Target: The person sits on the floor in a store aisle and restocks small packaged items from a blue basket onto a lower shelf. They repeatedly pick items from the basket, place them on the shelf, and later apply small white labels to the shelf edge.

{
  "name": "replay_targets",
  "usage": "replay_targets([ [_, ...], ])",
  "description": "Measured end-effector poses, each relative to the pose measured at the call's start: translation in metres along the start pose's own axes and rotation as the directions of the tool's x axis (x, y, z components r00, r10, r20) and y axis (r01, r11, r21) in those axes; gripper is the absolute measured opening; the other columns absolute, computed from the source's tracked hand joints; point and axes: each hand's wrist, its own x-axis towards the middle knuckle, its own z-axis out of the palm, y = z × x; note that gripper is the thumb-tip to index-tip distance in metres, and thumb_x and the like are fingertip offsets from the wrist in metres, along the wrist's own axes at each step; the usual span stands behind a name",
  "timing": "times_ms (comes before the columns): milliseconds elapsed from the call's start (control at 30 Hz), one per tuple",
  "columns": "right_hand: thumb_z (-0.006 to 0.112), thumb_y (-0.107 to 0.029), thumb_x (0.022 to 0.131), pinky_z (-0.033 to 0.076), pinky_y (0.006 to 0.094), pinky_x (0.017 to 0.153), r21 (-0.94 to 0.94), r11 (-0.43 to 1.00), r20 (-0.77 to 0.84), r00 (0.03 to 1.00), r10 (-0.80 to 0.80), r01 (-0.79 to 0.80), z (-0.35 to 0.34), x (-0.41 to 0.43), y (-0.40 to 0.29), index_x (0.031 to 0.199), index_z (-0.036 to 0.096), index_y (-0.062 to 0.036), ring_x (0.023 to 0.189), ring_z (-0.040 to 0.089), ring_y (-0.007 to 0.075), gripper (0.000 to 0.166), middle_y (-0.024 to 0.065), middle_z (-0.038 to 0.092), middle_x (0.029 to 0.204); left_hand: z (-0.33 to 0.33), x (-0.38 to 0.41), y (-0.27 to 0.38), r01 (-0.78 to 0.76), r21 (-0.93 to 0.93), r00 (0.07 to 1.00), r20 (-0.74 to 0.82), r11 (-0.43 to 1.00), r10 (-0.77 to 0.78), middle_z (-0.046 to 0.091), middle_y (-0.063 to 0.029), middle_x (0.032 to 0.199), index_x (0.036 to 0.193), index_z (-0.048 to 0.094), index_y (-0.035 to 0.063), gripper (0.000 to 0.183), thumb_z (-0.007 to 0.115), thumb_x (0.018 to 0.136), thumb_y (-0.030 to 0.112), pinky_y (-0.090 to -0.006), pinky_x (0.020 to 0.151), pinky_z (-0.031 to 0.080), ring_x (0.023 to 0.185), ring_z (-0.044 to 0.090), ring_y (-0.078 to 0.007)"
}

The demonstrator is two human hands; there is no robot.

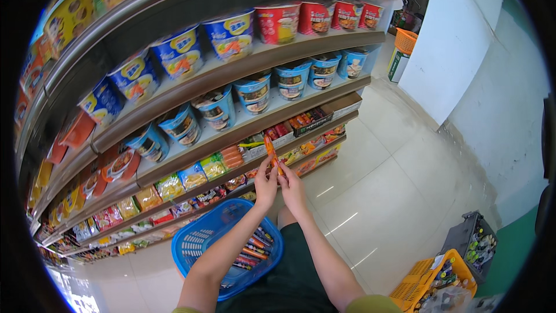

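Observation:
Both hands meet in front of the shelf, around a slim orange-wrapped stick (271,150) that looks like a packaged sausage. My left hand (266,184) grips it from the left. The fingers of my right hand (292,184) are on its lower end. Just beyond its tip, a black carton (315,125) of wrapped sticks and a light carton (284,139) with red ones sit on a lower shelf. A blue plastic basket (181,252) is below my left forearm, close to my lap. Several wrapped sticks (256,250) lie in it, partly hidden by the forearm.
Shelves (260,58) of cup noodles (230,34) and bagged foods (191,177) curve along the left and front. Tiled floor (373,174) stretches to a white wall (456,52). A yellow crate (412,276) and a grey crate (456,234) of bottles stand at lower right.

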Motion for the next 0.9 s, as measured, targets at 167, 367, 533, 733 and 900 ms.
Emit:
replay_targets([
  [167, 0.058, -0.007, 0.094, 0.053, 0.0403, 0.082, 0.015, 0.999, -0.138, 0.99, 0.037, -0.035, -0.002, 0.053, 0.01, 0.131, 0.059, -0.004, 0.095, 0.067, 0.0351, 0.038, 0.0224, 0.067, 0.114, 0.029, 0.057, -0.002, -0.163, 0.082, 0.987, 0.026, 0.983, 0.162, 0.061, -0.0157, 0.131, 0.141, 0.05, 0.0041, 0.042, 0.049, 0.099, 0.002, -0.0317, 0.095, 0.048, 0.114, 0.06, -0.0206],
  [367, 0.057, -0.013, 0.094, 0.05, 0.0477, 0.082, -0.166, 0.986, -0.258, 0.965, -0.042, -0.002, -0.027, 0.129, 0.02, 0.128, 0.06, -0.0014, 0.098, 0.063, 0.0433, 0.036, 0.0239, 0.066, 0.109, 0.068, 0.109, 0.004, -0.311, 0.363, 0.95, 0.145, 0.878, 0.277, 0.065, -0.0245, 0.116, 0.138, 0.055, 0.0087, 0.045, 0.05, 0.093, 0.003, -0.0437, 0.098, 0.044, 0.111, 0.059, -0.0394],
  [533, 0.056, -0.008, 0.092, 0.052, 0.0456, 0.082, -0.248, 0.968, -0.217, 0.973, -0.081, 0.025, -0.024, 0.18, 0.047, 0.124, 0.065, -0.0057, 0.096, 0.065, 0.0412, 0.033, 0.0233, 0.068, 0.108, 0.078, 0.15, -0.02, -0.439, 0.577, 0.894, 0.203, 0.689, 0.399, 0.063, -0.0212, 0.124, 0.142, 0.052, 0.012, 0.052, 0.055, 0.09, 0.006, -0.0517, 0.106, 0.035, 0.121, 0.05, -0.0412],
  [733, 0.054, -0.005, 0.089, 0.053, 0.0471, 0.08, -0.423, 0.905, -0.124, 0.987, -0.105, 0.043, -0.016, 0.191, 0.071, 0.122, 0.068, -0.0099, 0.093, 0.066, 0.0398, 0.036, 0.0206, 0.07, 0.101, 0.073, 0.162, -0.038, -0.337, 0.739, 0.942, 0.271, 0.584, 0.2, 0.045, -0.0098, 0.15, 0.149, 0.041, 0.0157, 0.065, 0.061, 0.087, 0.015, -0.0587, 0.108, 0.03, 0.134, 0.035, -0.0412],
  [900, 0.053, -0.013, 0.092, 0.056, 0.0484, 0.075, -0.449, 0.893, -0.157, 0.986, -0.06, -0.017, -0.014, 0.186, 0.073, 0.12, 0.07, -0.0177, 0.084, 0.068, 0.0391, 0.032, 0.02, 0.071, 0.095, 0.074, 0.158, -0.042, -0.295, 0.797, 0.952, 0.29, 0.527, 0.094, 0.028, -0.0021, 0.161, 0.151, 0.037, 0.0183, 0.068, 0.06, 0.087, 0.017, -0.0599, 0.108, 0.03, 0.133, 0.035, -0.0414],
])
